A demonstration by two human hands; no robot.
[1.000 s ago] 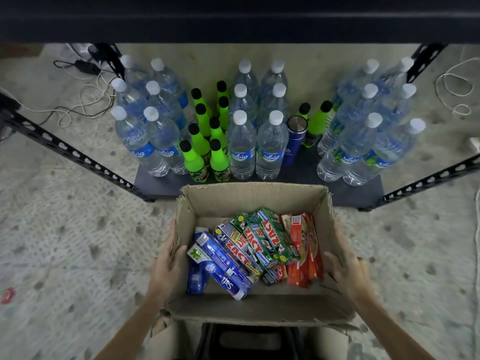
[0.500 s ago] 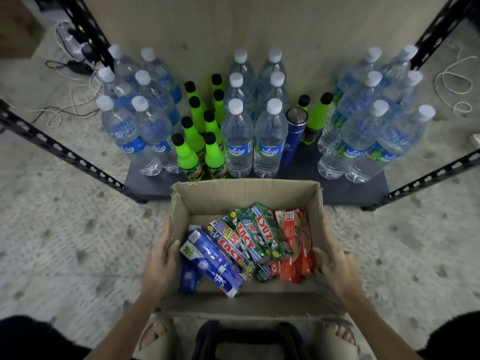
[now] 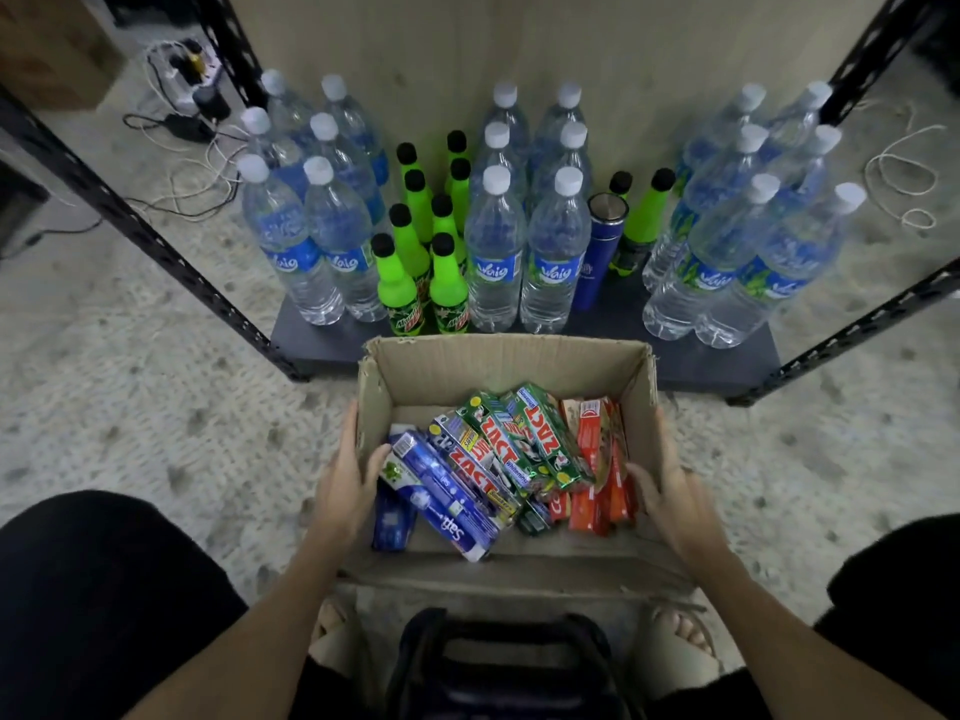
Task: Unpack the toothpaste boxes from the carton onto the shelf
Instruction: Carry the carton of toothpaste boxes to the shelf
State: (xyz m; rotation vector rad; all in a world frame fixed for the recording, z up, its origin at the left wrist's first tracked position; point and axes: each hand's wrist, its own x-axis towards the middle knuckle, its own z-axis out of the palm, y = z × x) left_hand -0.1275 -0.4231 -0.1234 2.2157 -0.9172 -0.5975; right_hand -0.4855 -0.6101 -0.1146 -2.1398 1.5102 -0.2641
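An open brown cardboard carton [image 3: 506, 366], its rim torn at the far left corner, sits on the floor against the front edge of a dark low shelf [image 3: 675, 366]. Inside lie toothpaste boxes [image 3: 498, 459] jumbled at angles: blue at left, green and red-lettered in the middle, orange-red at right.

Plain brown corrugated carton [image 3: 498, 358] holding blue, green-and-red and orange-red toothpaste boxes [image 3: 511, 459]. Behind, on a dark grey shelf [image 3: 701, 366]: clear water bottles [image 3: 493, 252] with white caps and blue labels, neon-green soda bottles [image 3: 447, 283] capped black, and a dark blue flask [image 3: 597, 252].
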